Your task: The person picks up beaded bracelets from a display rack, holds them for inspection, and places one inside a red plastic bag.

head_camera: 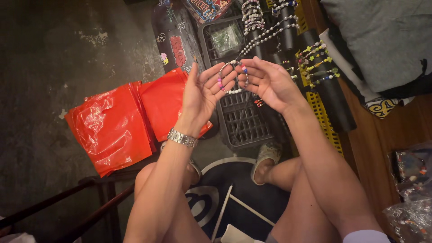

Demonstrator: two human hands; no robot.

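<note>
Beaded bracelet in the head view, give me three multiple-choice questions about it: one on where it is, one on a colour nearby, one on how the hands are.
1. Where is the beaded bracelet?
A. On the floor
B. Stretched between the fingers of the left hand and the right hand
C. Inside a bag

2. What colour are the plastic bags on the floor?
A. Red
B. Blue
C. White

3. How are the hands?
A. Clenched in fists
B. Flat on the knees
C. Raised, fingers spread

Answers: 1 B, the loop runs between both sets of fingers. 2 A, the bags are bright red. 3 C, both palms face inward, fingers extended.
</note>
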